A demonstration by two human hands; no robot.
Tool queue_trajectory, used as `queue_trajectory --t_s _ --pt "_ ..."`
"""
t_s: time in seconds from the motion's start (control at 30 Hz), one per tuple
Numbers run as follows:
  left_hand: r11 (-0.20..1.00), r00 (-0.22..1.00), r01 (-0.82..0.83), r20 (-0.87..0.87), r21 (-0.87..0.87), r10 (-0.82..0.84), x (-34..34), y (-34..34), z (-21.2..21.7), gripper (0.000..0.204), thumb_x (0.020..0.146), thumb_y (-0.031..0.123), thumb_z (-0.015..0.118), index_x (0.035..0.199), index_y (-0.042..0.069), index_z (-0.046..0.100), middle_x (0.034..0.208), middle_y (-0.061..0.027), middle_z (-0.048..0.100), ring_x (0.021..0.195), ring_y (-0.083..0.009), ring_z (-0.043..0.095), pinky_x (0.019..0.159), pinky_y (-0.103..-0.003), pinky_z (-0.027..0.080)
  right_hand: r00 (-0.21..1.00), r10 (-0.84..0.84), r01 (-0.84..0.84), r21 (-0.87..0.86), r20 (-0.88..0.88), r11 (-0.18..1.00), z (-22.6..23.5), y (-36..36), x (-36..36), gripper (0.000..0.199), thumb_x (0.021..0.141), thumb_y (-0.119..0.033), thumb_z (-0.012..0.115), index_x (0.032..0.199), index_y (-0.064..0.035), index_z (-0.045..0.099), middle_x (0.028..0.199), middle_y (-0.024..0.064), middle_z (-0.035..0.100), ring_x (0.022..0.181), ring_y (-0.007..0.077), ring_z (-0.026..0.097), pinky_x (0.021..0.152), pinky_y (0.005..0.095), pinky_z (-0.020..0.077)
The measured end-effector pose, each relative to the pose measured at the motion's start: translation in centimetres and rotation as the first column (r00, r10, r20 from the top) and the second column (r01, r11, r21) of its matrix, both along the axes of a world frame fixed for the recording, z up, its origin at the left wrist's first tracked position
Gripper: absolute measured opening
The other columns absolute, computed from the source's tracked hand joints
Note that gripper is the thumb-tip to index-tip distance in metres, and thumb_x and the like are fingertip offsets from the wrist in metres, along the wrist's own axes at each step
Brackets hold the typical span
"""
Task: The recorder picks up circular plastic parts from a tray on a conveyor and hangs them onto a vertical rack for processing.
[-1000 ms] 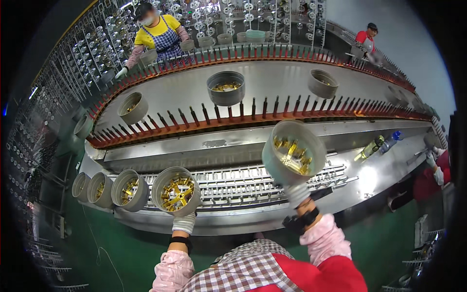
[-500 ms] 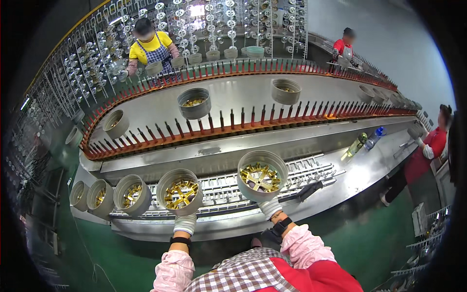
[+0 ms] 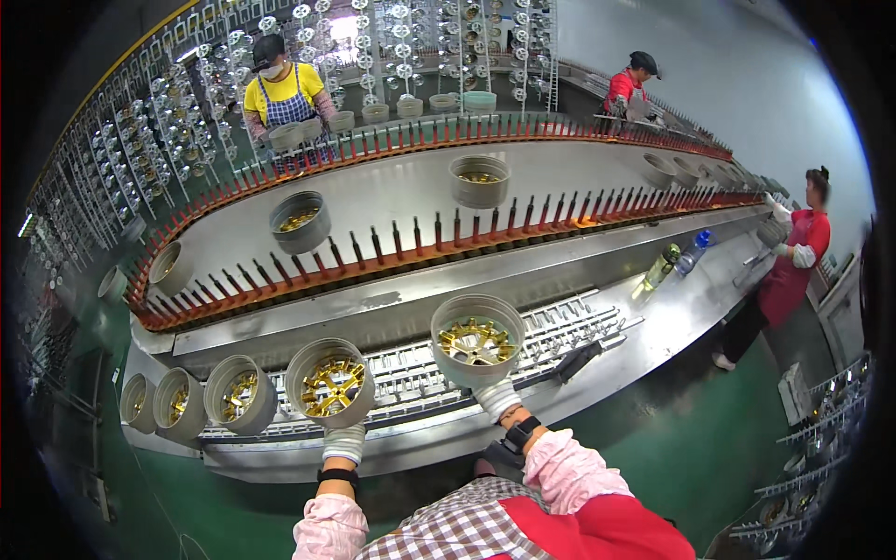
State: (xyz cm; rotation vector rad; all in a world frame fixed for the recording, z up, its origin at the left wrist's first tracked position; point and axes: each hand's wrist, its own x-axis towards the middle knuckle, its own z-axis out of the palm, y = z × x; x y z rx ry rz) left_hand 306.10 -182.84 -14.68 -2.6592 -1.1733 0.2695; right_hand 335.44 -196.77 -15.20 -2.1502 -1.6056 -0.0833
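while gloved hands (image 3: 344, 443) hold round tubs (image 3: 478, 375), gold spokes (image 3: 332, 385) gleam.

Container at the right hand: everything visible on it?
The container is round, grey, plastic-looking and open-topped, with a thick rim. Its mouth faces the camera, showing gold and silvery spoked metal-looking contents. The gloved right hand meets its near side, fingers hidden. It's over the metal rack; contact there is unclear.

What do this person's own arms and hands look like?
The left hand and right hand wear whitish gloves with ribbed cuffs. There's a left black band and a bulkier right black band, perhaps a watch. Both sleeves are loose, wrinkled and pale pink.
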Motion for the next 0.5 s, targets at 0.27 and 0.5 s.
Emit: queue_trajectory --t_s 0.27,0.5 --pt "0.998 0.836 0.040 0.545 0.057 -0.064 -1.1 0.3 -0.6 0.030 0.082 0.009 0.036 0.107 0.004 0.052 0.111 -0.0179 0.052 0.106 -0.0323 0.046 0.093 -0.042 0.034 0.900 0.081 0.069 0.322 -0.429 0.944 0.5 -0.2 -3.1 0.036 0.083 -0.024 0.048 0.114 -0.0067 0.048 0.102 0.0118 0.057 0.094 0.0237 0.052 0.081 0.0328 0.0411" --pt "0.989 0.927 0.075 0.356 0.131 -0.117 -2.3 1.7 -3.3 0.034 0.081 0.011 0.037 0.111 0.000 0.049 0.113 -0.0190 0.051 0.107 -0.0312 0.047 0.093 -0.040 0.036 0.804 0.122 0.154 0.401 -0.582 0.903 1.5 -0.4 -4.5 0.037 0.083 -0.025 0.049 0.115 -0.0050 0.047 0.100 0.0132 0.057 0.091 0.0222 0.053 0.078 0.0305 0.0429"
